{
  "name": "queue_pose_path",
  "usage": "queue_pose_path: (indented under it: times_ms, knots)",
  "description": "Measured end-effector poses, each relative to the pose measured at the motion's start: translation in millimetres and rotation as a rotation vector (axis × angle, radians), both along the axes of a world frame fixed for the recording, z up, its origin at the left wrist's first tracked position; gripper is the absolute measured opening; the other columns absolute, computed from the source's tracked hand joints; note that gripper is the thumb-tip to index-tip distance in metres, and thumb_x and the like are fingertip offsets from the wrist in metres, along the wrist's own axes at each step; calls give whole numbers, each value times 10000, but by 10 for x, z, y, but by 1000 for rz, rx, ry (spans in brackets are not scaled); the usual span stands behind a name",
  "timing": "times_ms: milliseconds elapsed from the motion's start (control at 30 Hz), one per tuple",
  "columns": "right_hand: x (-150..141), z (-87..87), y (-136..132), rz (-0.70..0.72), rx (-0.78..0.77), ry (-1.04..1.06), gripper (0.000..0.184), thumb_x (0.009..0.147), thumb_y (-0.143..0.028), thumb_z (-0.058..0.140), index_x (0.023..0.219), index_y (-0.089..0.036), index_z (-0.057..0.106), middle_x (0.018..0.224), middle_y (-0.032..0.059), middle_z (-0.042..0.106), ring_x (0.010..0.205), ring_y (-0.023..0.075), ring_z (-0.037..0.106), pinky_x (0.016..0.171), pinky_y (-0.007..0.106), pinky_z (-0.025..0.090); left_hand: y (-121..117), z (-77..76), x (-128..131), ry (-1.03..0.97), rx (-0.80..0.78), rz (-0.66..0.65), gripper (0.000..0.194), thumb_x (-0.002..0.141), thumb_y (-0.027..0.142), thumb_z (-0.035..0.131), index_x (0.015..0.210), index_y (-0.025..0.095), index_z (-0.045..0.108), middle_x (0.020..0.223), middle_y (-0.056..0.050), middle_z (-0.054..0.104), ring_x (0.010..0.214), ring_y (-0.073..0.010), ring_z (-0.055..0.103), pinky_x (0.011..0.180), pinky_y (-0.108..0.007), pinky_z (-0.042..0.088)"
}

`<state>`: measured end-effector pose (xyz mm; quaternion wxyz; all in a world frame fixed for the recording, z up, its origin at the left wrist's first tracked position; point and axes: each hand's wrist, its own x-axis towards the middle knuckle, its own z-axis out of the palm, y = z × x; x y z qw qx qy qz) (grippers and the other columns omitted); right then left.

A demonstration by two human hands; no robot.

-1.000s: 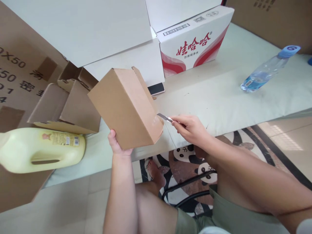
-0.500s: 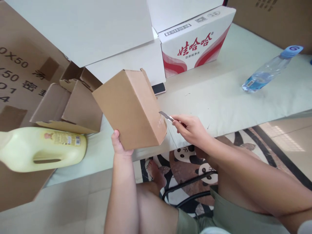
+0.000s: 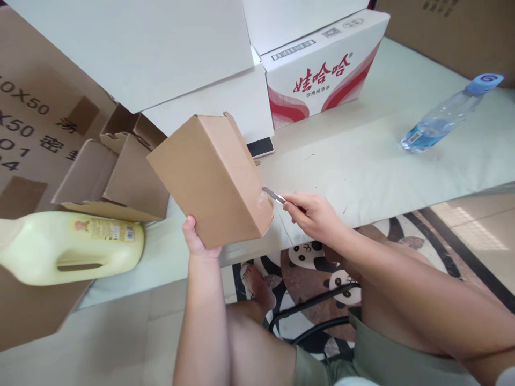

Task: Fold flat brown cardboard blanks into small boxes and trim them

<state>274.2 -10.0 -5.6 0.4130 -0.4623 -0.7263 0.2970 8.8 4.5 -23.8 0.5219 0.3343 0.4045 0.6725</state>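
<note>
A brown cardboard box (image 3: 205, 182) is held tilted above the near edge of the table. My left hand (image 3: 198, 241) grips its lower left corner, with the thumb on the near face and the other fingers hidden behind. In my right hand (image 3: 311, 214), closed around its handle, is a utility knife (image 3: 276, 195). The blade points left and its tip is at the box's right side, beside a whitish scuffed patch. Whether the tip touches the cardboard I cannot tell.
A pale yellow jug (image 3: 80, 246) lies at the left near an open cardboard box (image 3: 124, 177). Behind stand white boxes and a red-and-white carton (image 3: 322, 75). A phone (image 3: 261, 147) lies beyond the held box. At the right is a water bottle (image 3: 446, 115) on the cloth-covered table (image 3: 362, 166).
The cardboard box has shifted slightly left and turned a little in my left hand's hold. The knife stays at its right side, barely moved.
</note>
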Motion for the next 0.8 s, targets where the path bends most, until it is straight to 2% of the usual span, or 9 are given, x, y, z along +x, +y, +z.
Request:
queue_pose_path:
  times_ms: [300, 433, 533, 667, 800]
  knots:
    - [22, 25, 2, 25, -24, -96, 314, 990, -290, 414, 978, -179, 708, 666, 9, 534, 651, 144, 520, 626, 268, 383, -4, -30, -13, 10, 13, 11, 559, 716, 624, 714, 1138, 260, 667, 1050, -45, 727, 995, -251, 676, 789, -337, 561]
    - [36, 29, 0, 44, -37, -131, 311, 988, -293, 424, 987, -197, 720, 693, 19, 575, 661, 150, 542, 633, 271, 390, -15, 40, 35, -34, 3, 24, 542, 710, 606, 719, 1130, 268, 668, 1116, -56, 706, 1062, -261, 645, 813, -334, 555]
    - [50, 13, 3, 74, -69, -187, 311, 984, -301, 443, 1059, -209, 731, 761, 40, 644, 710, 164, 595, 643, 277, 401, -12, 123, 64, -116, -67, -29, 586, 686, 631, 712, 1158, 289, 654, 1202, -65, 670, 1100, -294, 609, 797, -383, 562]
    - [69, -32, 36, -35, -123, -325, 306, 979, -309, 455, 1108, -231, 721, 863, 64, 702, 742, 190, 622, 621, 291, 397, 0, 176, 72, -192, -115, -62, 630, 673, 698, 659, 1169, 309, 634, 1218, -71, 638, 1106, -333, 570, 749, -454, 565]
    - [79, -80, 77, -74, -192, -503, 327, 958, -254, 466, 1205, -226, 678, 988, 99, 692, 744, 207, 626, 604, 311, 389, -7, 186, 105, -183, -126, -79, 665, 656, 648, 722, 1204, 281, 629, 1256, -82, 620, 1123, -325, 556, 774, -424, 561]
